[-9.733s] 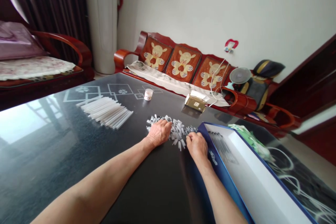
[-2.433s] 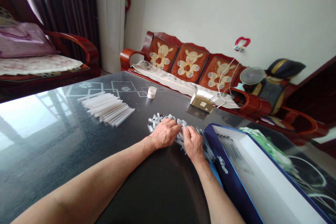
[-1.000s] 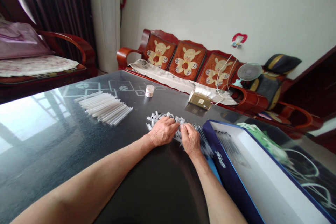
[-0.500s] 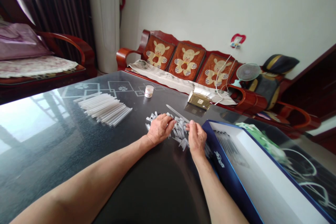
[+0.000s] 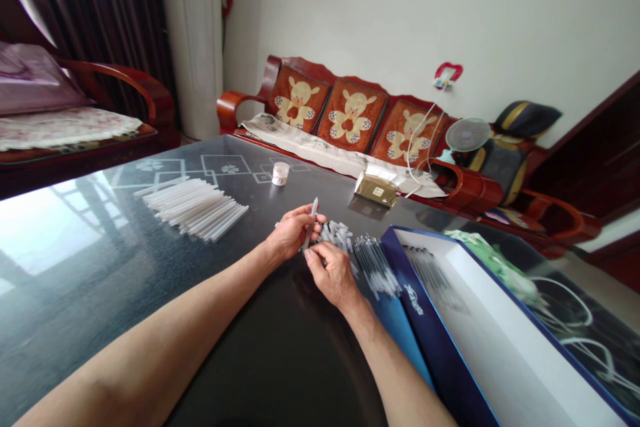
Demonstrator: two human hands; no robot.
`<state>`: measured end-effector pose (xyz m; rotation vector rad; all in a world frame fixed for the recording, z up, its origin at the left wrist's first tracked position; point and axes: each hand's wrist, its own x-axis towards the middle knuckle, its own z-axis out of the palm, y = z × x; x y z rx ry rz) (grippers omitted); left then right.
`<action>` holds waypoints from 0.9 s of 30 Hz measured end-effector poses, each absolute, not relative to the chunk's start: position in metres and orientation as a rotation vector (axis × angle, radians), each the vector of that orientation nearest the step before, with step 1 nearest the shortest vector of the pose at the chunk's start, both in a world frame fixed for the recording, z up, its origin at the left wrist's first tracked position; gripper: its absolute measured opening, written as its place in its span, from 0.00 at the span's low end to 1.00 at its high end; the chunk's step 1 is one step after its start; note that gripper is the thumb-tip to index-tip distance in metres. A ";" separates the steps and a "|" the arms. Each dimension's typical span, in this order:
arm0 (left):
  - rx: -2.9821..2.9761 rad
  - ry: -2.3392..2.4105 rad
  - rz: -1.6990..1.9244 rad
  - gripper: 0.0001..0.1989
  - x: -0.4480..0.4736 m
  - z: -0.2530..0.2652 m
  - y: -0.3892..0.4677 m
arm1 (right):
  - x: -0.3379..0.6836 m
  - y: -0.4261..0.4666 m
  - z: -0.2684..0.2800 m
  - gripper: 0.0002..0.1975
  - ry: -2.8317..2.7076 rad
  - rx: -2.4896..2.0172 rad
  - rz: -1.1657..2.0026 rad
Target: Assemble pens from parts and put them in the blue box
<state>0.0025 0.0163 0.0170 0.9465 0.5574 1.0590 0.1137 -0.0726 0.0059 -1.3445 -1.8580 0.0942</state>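
Observation:
A white pen barrel (image 5: 313, 208) stands nearly upright, pointed end up, in my left hand (image 5: 289, 232), which is closed round its middle. At the barrel's lower end my right hand (image 5: 333, 272) is closed, thumb and fingers pinching there; any small part between them is hidden. Just beyond my hands lies a heap of small whitish-grey pen parts (image 5: 339, 233), partly covered by my fingers. To the right of it is a bundle of thin dark refills with pale ends (image 5: 375, 263). Many white pen barrels (image 5: 195, 208) lie side by side on the left.
A blue box with a white inside (image 5: 430, 320) stands at the right, with more thin refills (image 5: 433, 270) in it. On the dark glossy table (image 5: 100, 293) are a small white tub (image 5: 281, 173) and a gold tissue box (image 5: 377, 188). Green-white packaging (image 5: 493, 263) and white cables (image 5: 585, 320) lie beyond the box.
My right hand has moved left and brought the barrel from the heap to my left hand. The barrel has turned from lying slanted to nearly upright, and the refill bundle is uncovered.

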 end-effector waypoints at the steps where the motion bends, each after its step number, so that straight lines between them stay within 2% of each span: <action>1: 0.985 0.598 1.089 0.17 0.001 0.017 0.018 | 0.117 -0.072 0.006 0.11 -1.848 -1.359 0.060; 7: 1.698 1.177 1.395 0.14 -0.003 0.001 0.026 | 0.138 -0.066 -0.001 0.07 -1.764 -1.585 -0.285; 14: 2.249 1.085 1.460 0.14 -0.001 -0.013 0.019 | 0.128 -0.064 -0.010 0.06 -1.806 -1.618 -0.413; 20: 2.307 1.053 1.477 0.14 0.001 -0.015 0.018 | 0.136 -0.057 -0.007 0.06 -1.633 -1.574 -0.086; 27: 2.448 0.949 1.361 0.13 0.003 -0.012 0.009 | 0.149 -0.045 -0.001 0.21 -0.868 -1.236 0.693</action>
